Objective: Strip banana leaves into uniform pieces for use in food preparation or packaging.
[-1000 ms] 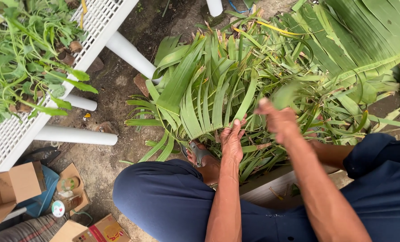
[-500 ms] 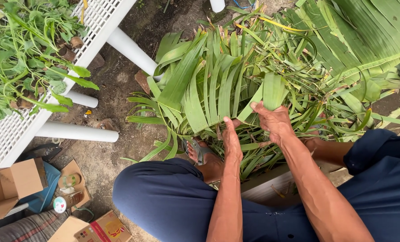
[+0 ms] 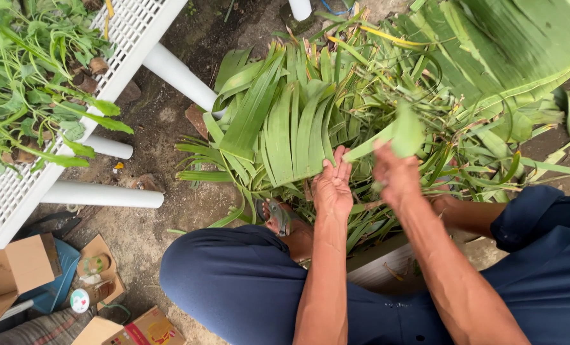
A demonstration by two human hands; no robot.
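Note:
A heap of long green leaf strips (image 3: 285, 121) lies on the ground in front of my knees. My right hand (image 3: 397, 176) is closed on one strip of green leaf (image 3: 393, 134), lifted above the heap. My left hand (image 3: 333, 185) is beside it, fingers straight and together, its fingertips touching the lower end of that strip and the cut edges of the heap. My sandalled foot (image 3: 278, 217) shows under the left forearm.
A broad banana leaf (image 3: 508, 57) covers the upper right. At the left stands a white lattice table (image 3: 16, 191) with white tube legs, bearing leafy potted plants (image 3: 29, 83). Cardboard boxes (image 3: 10, 275) and small jars (image 3: 86, 294) sit at the lower left on bare soil.
My right hand has risen out of the heap, bringing one leaf strip up with it. My left hand has moved up next to it. The view has shifted slightly.

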